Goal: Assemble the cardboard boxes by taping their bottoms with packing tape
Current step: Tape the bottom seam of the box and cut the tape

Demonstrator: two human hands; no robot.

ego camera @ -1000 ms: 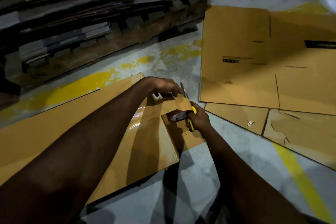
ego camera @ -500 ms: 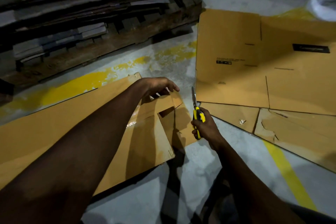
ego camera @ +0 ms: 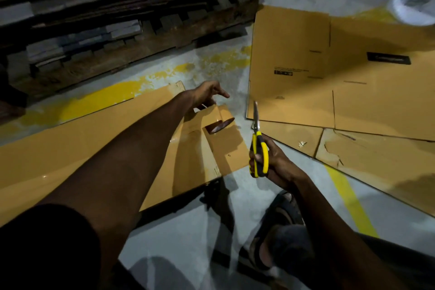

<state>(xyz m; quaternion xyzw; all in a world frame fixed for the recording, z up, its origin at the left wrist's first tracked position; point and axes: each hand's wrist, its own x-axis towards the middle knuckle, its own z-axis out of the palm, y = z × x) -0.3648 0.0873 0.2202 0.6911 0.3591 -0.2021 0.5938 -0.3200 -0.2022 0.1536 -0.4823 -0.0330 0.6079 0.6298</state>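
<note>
Now that the scissors (ego camera: 258, 141), gripped in the right hand (ego camera: 268, 160), have pulled clear of the packing tape roll (ego camera: 220, 125), the open left hand (ego camera: 207, 95) hovers over the flattened cardboard box (ego camera: 70, 148), so the strip looks cut.

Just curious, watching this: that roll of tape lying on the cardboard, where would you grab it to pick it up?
Probably by its rim, from above. The roll of tape lies tilted on the flat cardboard box with its hole facing the person, so fingers can hook the core. The left hand hovers nearest, open.
</note>
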